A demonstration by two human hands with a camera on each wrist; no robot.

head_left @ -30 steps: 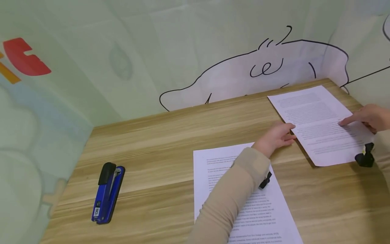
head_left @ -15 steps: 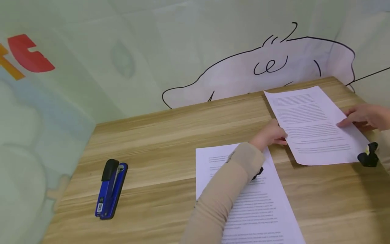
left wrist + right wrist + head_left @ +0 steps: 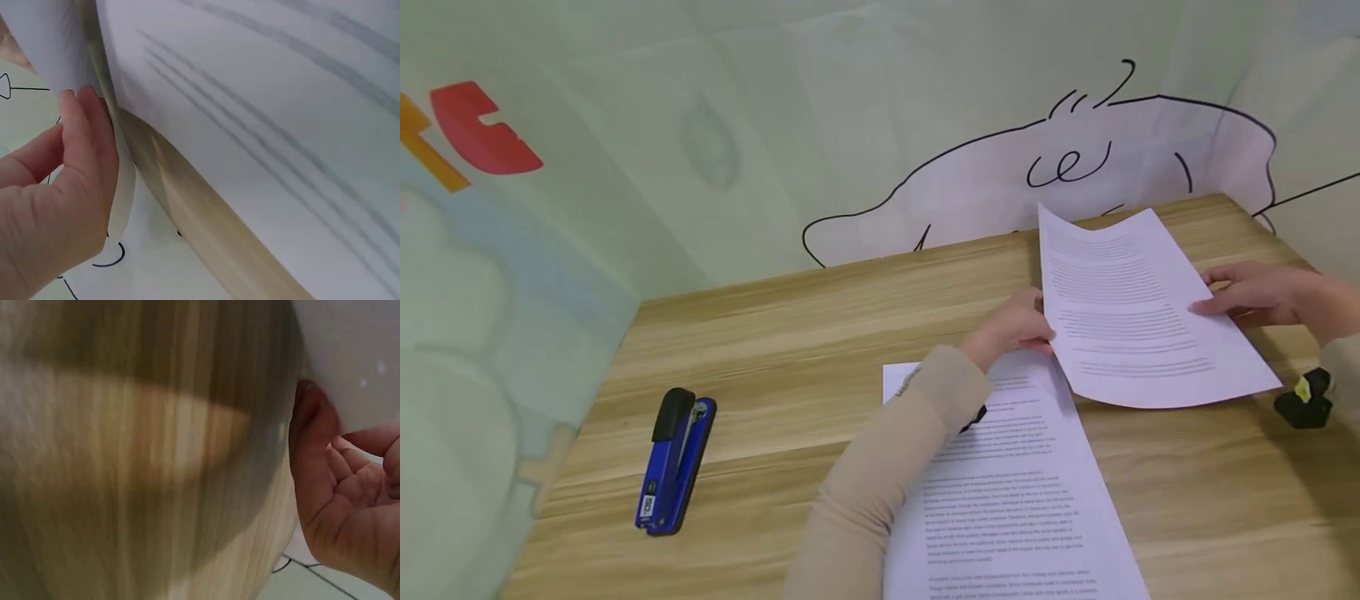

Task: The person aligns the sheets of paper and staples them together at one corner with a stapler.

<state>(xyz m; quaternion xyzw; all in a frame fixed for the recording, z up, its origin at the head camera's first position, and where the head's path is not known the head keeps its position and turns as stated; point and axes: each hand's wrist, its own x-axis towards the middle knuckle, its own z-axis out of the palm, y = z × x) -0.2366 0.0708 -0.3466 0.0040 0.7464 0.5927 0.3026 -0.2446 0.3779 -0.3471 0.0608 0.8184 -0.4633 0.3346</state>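
A printed sheet of paper (image 3: pixel 1120 308) is held up off the table between both hands in the head view, its far left corner bent upward and its middle sagging. My left hand (image 3: pixel 1018 321) pinches its left edge; in the left wrist view the fingers of that left hand (image 3: pixel 81 169) lie against the paper. At the opposite edge my right hand (image 3: pixel 1262 296) pinches the sheet, thumb on top and fingers beneath. A second printed sheet (image 3: pixel 1000 492) lies flat on the table below, partly covered by the left forearm.
A blue stapler (image 3: pixel 676 462) with a black top stands on the left of the wooden table (image 3: pixel 790 433). Behind the table's far edge hangs a pale cloth backdrop (image 3: pixel 820 125) with cartoon drawings. Black wrist mounts (image 3: pixel 1306 400) sit near the sleeves.
Both hands have taken hold of the far sheet, lifted it off the table and brought it left, toward the second sheet. The stapler and second sheet stay put.
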